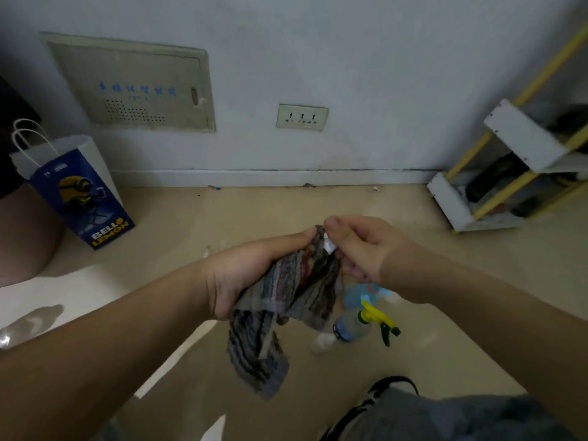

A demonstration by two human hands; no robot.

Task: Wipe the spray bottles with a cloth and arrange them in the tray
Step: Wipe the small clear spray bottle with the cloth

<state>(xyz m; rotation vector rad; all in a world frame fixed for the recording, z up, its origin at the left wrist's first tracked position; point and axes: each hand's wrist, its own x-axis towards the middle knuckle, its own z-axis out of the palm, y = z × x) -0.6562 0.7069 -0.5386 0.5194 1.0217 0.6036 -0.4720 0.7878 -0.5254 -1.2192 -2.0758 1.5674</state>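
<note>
My left hand (254, 275) grips a striped grey cloth (286, 297) wrapped around something, with the cloth's loose end hanging down. My right hand (359, 246) pinches a small white part (329, 246) that sticks out of the cloth at the top; what the cloth covers is hidden. On the floor below my hands lies a clear spray bottle (350, 326) with a yellow and green trigger head (380, 319). A light blue object (356, 296) shows just behind it, partly covered by my right hand. No tray is in view.
A blue and white paper bag (82, 198) stands at the left by the wall. A white and yellow rack (509, 183) stands at the right. A white surface (63, 300) lies at the lower left. My knee in grey fabric (445, 418) fills the lower right.
</note>
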